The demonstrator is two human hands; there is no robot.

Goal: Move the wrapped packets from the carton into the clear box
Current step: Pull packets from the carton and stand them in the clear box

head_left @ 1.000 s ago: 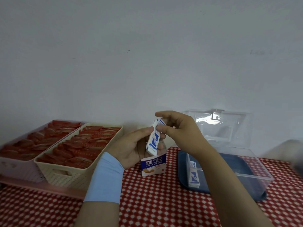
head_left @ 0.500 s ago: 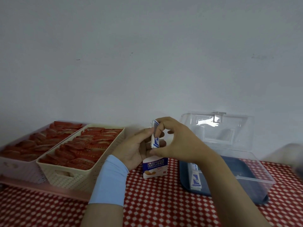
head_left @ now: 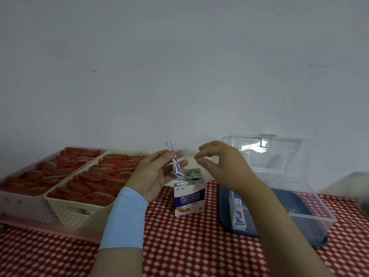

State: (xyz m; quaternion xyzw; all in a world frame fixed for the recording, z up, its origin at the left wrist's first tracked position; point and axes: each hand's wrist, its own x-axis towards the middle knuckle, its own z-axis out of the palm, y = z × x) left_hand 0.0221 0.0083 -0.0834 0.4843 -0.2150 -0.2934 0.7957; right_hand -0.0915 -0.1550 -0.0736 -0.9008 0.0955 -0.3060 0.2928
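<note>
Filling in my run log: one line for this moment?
left hand: holds packets | right hand: empty, open | carton: open | clear box: some packets inside

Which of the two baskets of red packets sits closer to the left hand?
The cream basket, right beside the left hand; the pink basket lies beyond it.

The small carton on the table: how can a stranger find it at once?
On the red checked tablecloth, look between the cream basket and the clear box. The carton stands upright, open-topped, white with a blue band.
</note>
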